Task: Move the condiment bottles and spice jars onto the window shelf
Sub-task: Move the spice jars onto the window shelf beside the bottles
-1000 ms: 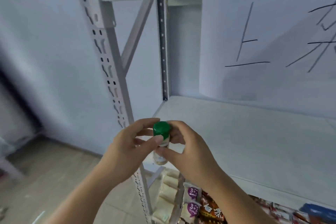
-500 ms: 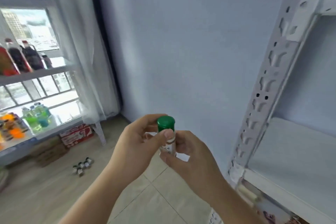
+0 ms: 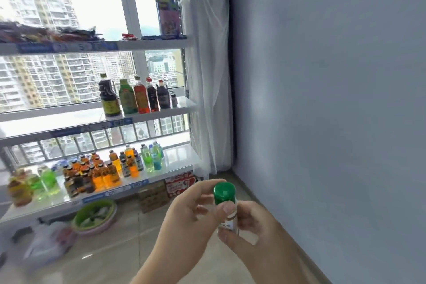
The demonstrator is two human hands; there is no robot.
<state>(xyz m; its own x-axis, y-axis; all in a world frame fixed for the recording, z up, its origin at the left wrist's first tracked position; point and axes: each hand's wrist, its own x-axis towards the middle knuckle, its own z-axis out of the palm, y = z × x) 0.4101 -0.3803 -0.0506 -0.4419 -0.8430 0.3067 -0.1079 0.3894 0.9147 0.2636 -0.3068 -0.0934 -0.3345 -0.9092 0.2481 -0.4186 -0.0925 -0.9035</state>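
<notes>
Both hands hold a small clear spice jar (image 3: 227, 220) with a green cap low in the middle of the view. My left hand (image 3: 189, 217) grips it from the left, thumb on its front. My right hand (image 3: 255, 226) grips it from the right and below. Ahead on the left stands the window shelf (image 3: 179, 105), its middle level carrying several condiment bottles (image 3: 134, 97) and a small dark-capped jar (image 3: 174, 98) at the right end.
Lower shelf level holds several coloured drink bottles (image 3: 103, 170). Snack packs lie on the top level (image 3: 53, 34). Green basin (image 3: 94, 213), cardboard boxes (image 3: 161, 192) and a plastic bag (image 3: 48, 244) sit on the floor. White curtain (image 3: 207, 76) and blue wall on the right.
The view has swung left from the white rack to the window shelf. Both hands keep holding the green-capped jar, carried along with the turn.
</notes>
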